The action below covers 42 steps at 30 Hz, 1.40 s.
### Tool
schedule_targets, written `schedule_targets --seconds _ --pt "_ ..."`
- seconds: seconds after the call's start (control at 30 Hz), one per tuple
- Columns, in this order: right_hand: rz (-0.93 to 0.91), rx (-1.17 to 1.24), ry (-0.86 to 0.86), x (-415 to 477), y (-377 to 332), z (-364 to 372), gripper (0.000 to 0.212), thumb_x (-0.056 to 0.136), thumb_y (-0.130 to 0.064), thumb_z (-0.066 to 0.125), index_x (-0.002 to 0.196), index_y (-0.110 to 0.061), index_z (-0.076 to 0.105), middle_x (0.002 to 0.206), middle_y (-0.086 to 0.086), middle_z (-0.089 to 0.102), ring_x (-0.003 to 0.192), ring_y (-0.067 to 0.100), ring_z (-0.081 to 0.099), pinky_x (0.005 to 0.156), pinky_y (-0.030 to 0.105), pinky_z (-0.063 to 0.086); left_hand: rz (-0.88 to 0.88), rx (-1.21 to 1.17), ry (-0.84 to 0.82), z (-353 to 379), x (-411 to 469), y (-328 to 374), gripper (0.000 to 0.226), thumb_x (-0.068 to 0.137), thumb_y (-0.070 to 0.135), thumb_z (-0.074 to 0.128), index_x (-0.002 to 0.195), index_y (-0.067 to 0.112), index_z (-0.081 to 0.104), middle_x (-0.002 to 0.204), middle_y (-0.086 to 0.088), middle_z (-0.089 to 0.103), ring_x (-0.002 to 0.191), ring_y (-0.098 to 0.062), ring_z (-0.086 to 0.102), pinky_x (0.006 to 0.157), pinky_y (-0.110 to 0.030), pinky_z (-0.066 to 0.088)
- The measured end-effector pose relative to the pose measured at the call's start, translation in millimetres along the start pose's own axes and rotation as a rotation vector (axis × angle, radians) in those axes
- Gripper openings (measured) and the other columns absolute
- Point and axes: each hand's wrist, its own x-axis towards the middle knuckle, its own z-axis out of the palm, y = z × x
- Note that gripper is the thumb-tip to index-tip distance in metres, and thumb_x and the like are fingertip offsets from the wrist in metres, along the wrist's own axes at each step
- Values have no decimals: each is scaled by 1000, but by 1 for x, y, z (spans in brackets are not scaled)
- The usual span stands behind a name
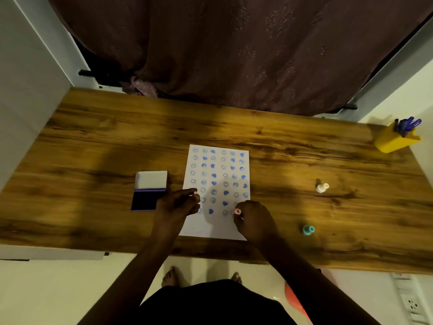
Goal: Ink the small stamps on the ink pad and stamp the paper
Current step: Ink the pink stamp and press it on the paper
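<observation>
- The right hand is nearest the viewer, over the lower right part of the paper. Its fingers are closed around a small pink stamp, whose round end shows above the fingertips. Whether the stamp face touches the sheet cannot be told.
- The left hand rests on the lower left edge of the paper, fingers loosely curled and thumb near the fingertips. It appears to hold nothing and to steady the sheet; a small item hidden in the fingers cannot be ruled out.
- The paper lies flat near the front edge of the wooden table. It carries six columns of blue prints, smiley faces and hearts mixed, from the top edge down to the row at the hands. A bare strip remains below that row.
- Judgement: most of the sheet is filled. The current row looks incomplete at its right end, and one or two further rows would fit below it.
- The ink pad sits open just left of the paper, dark pad exposed, white lid folded back.
- Two other stamps stand unused to the right, well apart from the paper: a teal stamp nearer, a white stamp farther.
- A yellow pen holder occupies the far right corner.
</observation>
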Motion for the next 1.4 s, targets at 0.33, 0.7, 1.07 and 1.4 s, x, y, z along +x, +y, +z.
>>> schedule_targets --seconds 0.33,0.7,1.07,1.4 --pt "59 -62 -6 2 -5 5 33 96 -37 64 122 -17 69 121 4 73 109 21 70 95 31 57 20 50 -38 9 8 -2 19 91 11 75 108 20 77 107 0 80 93 -21 80 74 -27 65" --pt "25 269 -43 3 13 -36 28 92 -33 74 114 -15 76 124 -2 74 110 16 71 87 25 58 -5 103 -114 24 6 -1 29 86 9 81 115 14 78 103 9 82 103 -22 77 87 -39 65" --pt "181 1179 -1 -31 36 -79 17 85 -30 80 98 -19 80 93 11 78 85 20 70 76 31 56 78 129 -389 78 -3 15 26 89 4 77 111 18 76 104 7 81 98 -21 78 76 -30 65" --pt "107 1183 31 -38 47 -86 24 89 -15 77 112 -9 76 105 13 77 95 25 71 83 36 58 162 185 -496 105 -10 20 30 89 5 76 116 19 77 110 -1 81 103 -22 77 83 -34 65"
